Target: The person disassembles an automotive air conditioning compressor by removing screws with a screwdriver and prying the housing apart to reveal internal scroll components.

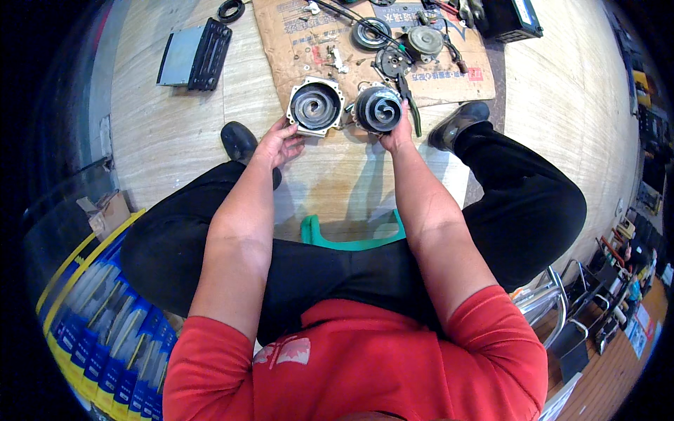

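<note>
Two round metal scroll compressor halves are held side by side in front of me. My left hand grips the lower left edge of the left half, a silver flanged housing with a spiral inside. My right hand is wrapped round the lower right side of the other half, darker, with a spiral wall standing up in it. Both spirals face up toward me. Close by the right hand lie pliers with green handles. The undersides of both halves are hidden.
A flattened cardboard sheet beyond my hands bears a pulley, a round metal part and several small pieces. A car radio and black ring lie left. At far right stands a battery. Beneath me is a green stool.
</note>
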Demonstrator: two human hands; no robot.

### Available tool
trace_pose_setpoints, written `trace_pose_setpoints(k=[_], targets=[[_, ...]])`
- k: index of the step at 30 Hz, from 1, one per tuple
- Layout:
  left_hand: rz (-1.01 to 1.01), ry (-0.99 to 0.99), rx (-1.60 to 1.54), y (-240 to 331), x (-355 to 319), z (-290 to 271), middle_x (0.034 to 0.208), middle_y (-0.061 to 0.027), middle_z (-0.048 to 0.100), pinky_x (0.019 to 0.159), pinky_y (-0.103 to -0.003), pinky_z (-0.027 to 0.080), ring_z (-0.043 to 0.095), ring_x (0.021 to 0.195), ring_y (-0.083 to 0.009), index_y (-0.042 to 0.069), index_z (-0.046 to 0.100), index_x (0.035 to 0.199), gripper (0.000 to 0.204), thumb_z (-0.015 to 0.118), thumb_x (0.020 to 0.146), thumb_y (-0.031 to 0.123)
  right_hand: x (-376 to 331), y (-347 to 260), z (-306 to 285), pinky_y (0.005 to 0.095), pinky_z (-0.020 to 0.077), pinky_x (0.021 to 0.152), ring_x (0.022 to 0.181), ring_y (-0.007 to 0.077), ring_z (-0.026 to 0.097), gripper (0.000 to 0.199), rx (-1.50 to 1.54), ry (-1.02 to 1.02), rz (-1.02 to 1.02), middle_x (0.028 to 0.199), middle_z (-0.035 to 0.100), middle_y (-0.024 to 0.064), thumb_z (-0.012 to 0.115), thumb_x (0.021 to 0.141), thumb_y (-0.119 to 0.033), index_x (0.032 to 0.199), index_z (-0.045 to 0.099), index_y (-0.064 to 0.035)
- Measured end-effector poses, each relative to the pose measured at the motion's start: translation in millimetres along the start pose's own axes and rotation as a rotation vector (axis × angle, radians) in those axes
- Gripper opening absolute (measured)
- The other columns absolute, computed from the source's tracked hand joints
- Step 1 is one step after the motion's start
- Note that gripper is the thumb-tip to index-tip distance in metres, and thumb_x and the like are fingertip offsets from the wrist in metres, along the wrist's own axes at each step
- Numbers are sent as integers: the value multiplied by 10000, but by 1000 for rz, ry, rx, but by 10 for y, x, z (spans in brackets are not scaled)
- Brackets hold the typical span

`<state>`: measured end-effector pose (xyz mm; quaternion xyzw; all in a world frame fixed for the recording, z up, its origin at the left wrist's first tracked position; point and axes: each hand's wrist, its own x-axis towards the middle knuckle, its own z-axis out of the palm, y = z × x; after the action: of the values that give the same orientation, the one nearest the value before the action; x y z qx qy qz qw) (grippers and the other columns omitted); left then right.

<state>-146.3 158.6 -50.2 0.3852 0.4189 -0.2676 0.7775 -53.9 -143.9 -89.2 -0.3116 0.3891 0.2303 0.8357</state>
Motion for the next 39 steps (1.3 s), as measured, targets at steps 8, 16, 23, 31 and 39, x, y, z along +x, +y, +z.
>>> trace_pose_setpoints(k=[8,16,23,31,39], targets=[[-6,17,23,5,-22,38,1371,-71,489,916,-500,453,506,1196,-306,263,198,1550,832,700,891,189,-72,-1,56,516,414,1061,1266,310,511,643,-11,42,2,1387,548,81,352,969,-652,1352,537,-170],[-17,6,69,17,4,-19,1374,-117,488,938,-527,442,528,1206,-334,262,192,1551,829,696,895,203,-81,3,66,509,421,1060,1242,309,537,644,-4,57,11,1370,562,90,350,971,-650,1340,540,-158],[-17,31,75,45,-33,66,1421,-91,462,1044,-569,367,490,1259,-329,238,140,1562,872,698,892,237,31,4,-50,504,435,1052,1203,301,561,614,49,54,-22,1322,590,102,399,982,-602,1302,557,-102],[-23,18,79,66,-55,82,1490,-125,369,1063,-594,345,396,1340,-358,220,121,1565,895,706,888,236,-49,-16,11,550,444,1019,1209,325,558,637,19,31,-21,1347,576,94,350,970,-648,1316,555,-153],[-21,21,71,49,-52,66,1495,-146,349,1054,-603,355,349,1370,-366,239,127,1565,881,697,895,194,-95,11,-8,562,421,1041,1226,326,554,651,85,25,13,1357,578,69,350,955,-674,1317,569,-179]])
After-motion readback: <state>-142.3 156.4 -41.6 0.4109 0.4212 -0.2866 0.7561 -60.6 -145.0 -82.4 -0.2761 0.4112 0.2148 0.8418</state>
